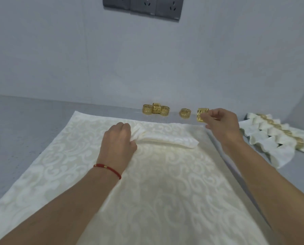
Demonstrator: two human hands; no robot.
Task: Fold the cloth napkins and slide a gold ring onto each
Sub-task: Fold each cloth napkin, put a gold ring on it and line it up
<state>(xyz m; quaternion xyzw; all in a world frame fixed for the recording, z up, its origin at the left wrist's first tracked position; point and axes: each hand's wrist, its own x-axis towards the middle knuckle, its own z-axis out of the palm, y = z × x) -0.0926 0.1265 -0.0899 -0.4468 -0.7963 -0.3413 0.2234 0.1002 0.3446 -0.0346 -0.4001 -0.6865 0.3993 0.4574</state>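
while your left hand (pixel 118 138) grips one end of the folded napkin (pixel 167 137), bunching it against the patterned cloth (pixel 147 191) spread on the table (pixel 24 121), your right hand (pixel 220 123) pinches a gold ring (pixel 202 114) at the far edge, just beside a lone ring (pixel 184 113) and near a cluster of three (pixel 156 109). finished napkins (pixel 275 137), already ringed, lie to your right. judgement: the ring is in hand and not yet threaded. keep the left grip tight so the folds stay narrow, bring the ring to the free end at your right, align its opening with the roll, and slide it toward the middle without letting layers splay. the ring's openwork may snag the weave; ease it on.
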